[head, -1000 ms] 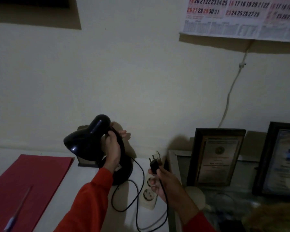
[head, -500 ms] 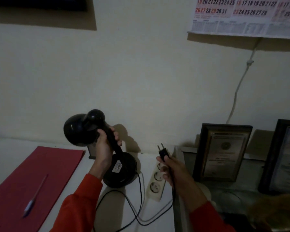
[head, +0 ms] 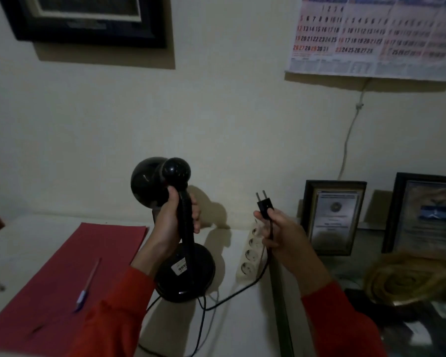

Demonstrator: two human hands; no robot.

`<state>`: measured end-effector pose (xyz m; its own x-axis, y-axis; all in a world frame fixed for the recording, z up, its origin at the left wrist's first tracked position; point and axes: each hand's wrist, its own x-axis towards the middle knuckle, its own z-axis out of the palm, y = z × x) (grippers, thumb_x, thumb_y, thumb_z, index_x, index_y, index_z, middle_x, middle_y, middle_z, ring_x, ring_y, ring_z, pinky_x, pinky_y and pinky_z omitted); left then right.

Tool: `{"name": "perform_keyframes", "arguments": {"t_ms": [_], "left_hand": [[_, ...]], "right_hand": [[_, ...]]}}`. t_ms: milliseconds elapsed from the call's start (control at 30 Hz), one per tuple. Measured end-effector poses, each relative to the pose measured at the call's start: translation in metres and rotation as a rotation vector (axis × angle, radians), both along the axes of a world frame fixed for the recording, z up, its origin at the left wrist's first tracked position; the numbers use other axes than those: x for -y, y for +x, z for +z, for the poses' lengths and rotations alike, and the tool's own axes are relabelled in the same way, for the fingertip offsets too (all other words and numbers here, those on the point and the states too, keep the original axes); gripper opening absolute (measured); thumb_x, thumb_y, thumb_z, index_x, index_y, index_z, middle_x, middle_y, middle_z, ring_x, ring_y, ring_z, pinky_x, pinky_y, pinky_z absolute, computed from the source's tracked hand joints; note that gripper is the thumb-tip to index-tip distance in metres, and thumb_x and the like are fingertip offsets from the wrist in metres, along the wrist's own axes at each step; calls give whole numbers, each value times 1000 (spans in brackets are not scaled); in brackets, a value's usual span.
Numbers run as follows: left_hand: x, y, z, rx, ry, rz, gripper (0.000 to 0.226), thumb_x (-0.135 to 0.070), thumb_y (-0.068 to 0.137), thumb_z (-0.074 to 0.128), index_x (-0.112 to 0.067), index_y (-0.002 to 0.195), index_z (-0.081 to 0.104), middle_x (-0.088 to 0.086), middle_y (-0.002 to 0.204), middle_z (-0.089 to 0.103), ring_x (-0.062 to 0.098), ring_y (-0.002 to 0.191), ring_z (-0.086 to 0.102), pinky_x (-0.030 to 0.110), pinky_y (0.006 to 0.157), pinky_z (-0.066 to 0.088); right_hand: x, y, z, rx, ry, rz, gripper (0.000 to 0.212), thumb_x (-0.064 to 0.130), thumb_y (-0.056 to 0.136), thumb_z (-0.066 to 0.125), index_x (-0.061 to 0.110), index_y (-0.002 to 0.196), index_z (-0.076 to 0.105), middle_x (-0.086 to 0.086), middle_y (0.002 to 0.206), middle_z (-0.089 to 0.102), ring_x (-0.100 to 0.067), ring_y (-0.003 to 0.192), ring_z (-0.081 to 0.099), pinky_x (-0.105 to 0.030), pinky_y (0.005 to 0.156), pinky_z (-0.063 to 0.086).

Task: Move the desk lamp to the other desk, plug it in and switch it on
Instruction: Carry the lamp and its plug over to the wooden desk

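I see my left hand [head: 174, 222] wrapped around the lamp [head: 180, 243] neck, forearm angled up from below, its grip closed on it. The neck stands nearly upright, shade turned away toward the wall, base on the table [head: 245, 328]. My right hand [head: 283, 234] pinches the plug [head: 264, 206], its 2 prongs pointing up, above the strip [head: 252, 251].

Your way down to the power strip [head: 251, 251] lies open from above, its sockets bare. The lamp base [head: 186, 274] crowds its left side; a framed certificate [head: 331, 217] stands just right, and the cord [head: 232, 296] trails across below.
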<state>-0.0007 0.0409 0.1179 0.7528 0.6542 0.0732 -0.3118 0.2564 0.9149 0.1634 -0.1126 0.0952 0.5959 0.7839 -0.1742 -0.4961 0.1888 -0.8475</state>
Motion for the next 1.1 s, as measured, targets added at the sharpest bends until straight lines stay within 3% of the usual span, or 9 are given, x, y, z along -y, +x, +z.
{"name": "perform_keyframes", "arguments": {"t_ms": [167,300,433,567,733,867,1100], "left_hand": [[31,-21,34,20,37,-116,62,-64,86,20,-12,76,52,-1,48,54,15,35,46,18,38,40],[61,-38,55,63,82,-251,59,-68,77,26,-14,76,52,-2,49,53,13,35,45,17,40,39],[98,-52,71,96,124,-371,60,-67,78,26,-14,76,53,-2,49,53,13,35,45,19,39,40],[140,-57,82,108,158,-480,59,-65,78,24,-12,76,51,-3,48,53,13,33,44,19,37,39],[197,-60,80,94,114,-616,58,-63,78,26,-11,76,53,-1,48,50,12,33,42,19,36,38],[243,-54,75,96,100,-731,59,-60,79,23,-8,79,51,-1,46,49,11,31,41,19,34,36],[335,-38,80,147,23,-993,57,-60,77,25,-8,75,49,-1,44,46,10,26,36,17,30,34]], "right_hand": [[40,-30,51,31,113,-60,20,15,99,39,11,87,53,-1,70,73,-6,34,46,-11,29,25],[78,-61,83,106,133,-132,21,16,100,38,12,87,54,-1,71,72,-6,35,44,-13,30,22],[123,-93,103,194,125,-223,14,16,99,41,8,97,51,0,72,74,-6,35,46,-11,27,24],[172,-118,112,259,110,-340,16,18,99,42,5,101,52,1,69,74,-6,34,47,-11,29,24],[236,-140,113,241,181,-498,18,17,98,42,12,85,53,-1,72,74,-6,35,46,-10,27,22],[289,-154,112,251,160,-624,14,17,97,42,12,92,54,1,75,73,-5,35,45,-10,28,22],[391,-184,113,266,165,-860,20,15,98,41,14,86,57,-1,72,74,-6,32,44,-8,28,22]]}}
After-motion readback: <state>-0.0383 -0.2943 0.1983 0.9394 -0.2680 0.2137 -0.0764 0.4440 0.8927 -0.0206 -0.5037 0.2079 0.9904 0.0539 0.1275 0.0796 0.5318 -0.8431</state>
